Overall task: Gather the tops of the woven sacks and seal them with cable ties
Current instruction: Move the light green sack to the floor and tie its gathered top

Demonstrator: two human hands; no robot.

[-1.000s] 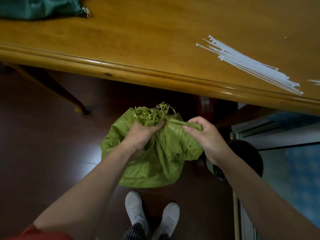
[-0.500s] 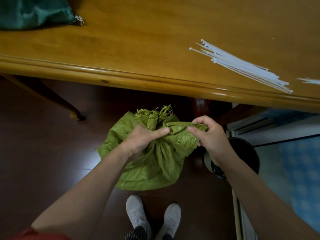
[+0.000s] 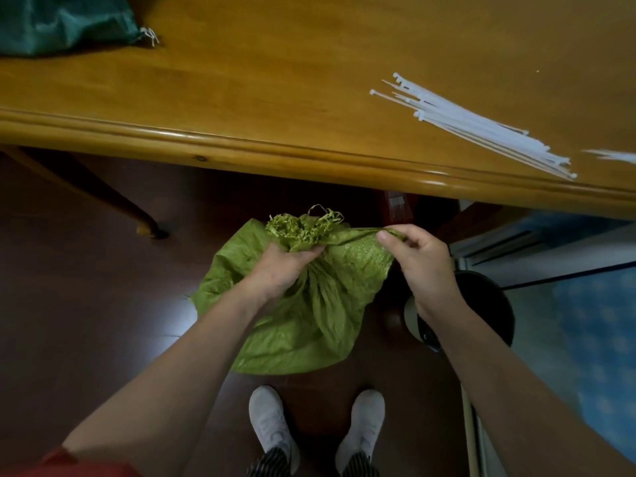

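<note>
A light green woven sack (image 3: 309,321) stands on the dark floor in front of my feet, below the table edge. My left hand (image 3: 278,270) grips its bunched neck, and the frayed top (image 3: 303,228) sticks up above my fingers. My right hand (image 3: 416,259) pinches a stretched fold of the sack's rim to the right of the bunch. A pile of white cable ties (image 3: 475,125) lies on the wooden table (image 3: 275,98), up and right of both hands. A dark green sack (image 3: 58,22) closed with a white tie lies at the table's far left.
The table's rounded front edge (image 3: 309,153) runs across above the sack, with a curved table leg (image 3: 103,201) at left. A dark round bin (image 3: 481,311) stands on the floor under my right forearm. My white shoes (image 3: 316,428) are just behind the sack.
My right hand has pulled its fold of the rim slightly out to the right and shifted its pinch. My left hand keeps its grip on the bunched neck.
</note>
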